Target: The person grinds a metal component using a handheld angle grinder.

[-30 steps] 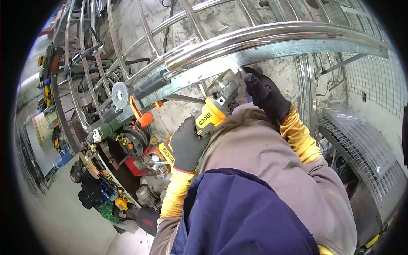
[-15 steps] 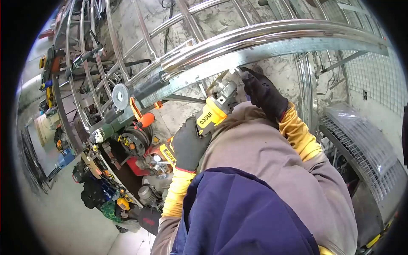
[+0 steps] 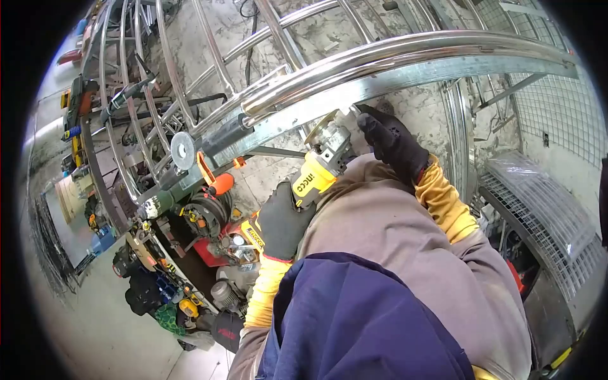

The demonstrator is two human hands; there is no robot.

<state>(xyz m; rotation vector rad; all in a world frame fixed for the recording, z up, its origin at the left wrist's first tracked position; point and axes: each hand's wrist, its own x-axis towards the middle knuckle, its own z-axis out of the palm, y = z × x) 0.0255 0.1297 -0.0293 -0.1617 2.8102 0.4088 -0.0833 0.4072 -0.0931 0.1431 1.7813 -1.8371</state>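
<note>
My left hand (image 3: pixel 285 218), in a dark glove, is wrapped round a yellow angle grinder (image 3: pixel 315 176) marked INGCO. The grinder's disc (image 3: pixel 322 126) is close to the lower side of a flat metal bar (image 3: pixel 304 113); whether they touch is unclear. My right hand (image 3: pixel 394 140), gloved too, has its fingers closed at a small shiny piece (image 3: pixel 347 109) by the bar's edge, too small to name. Polished curved tubes (image 3: pixel 373 54) run just beyond the bar.
A second grinder (image 3: pixel 168 193) with a grey disc (image 3: pixel 183 151) and orange handle (image 3: pixel 221 183) lies at the bar's left end. Tools crowd the lower left, near a motor (image 3: pixel 225 294). Wire mesh panels (image 3: pixel 538 209) stand at the right.
The view has shifted slightly. My left hand and the grinder sit a little lower against the bar, the disc tilted much as before. My right hand keeps nearly the same pose.
</note>
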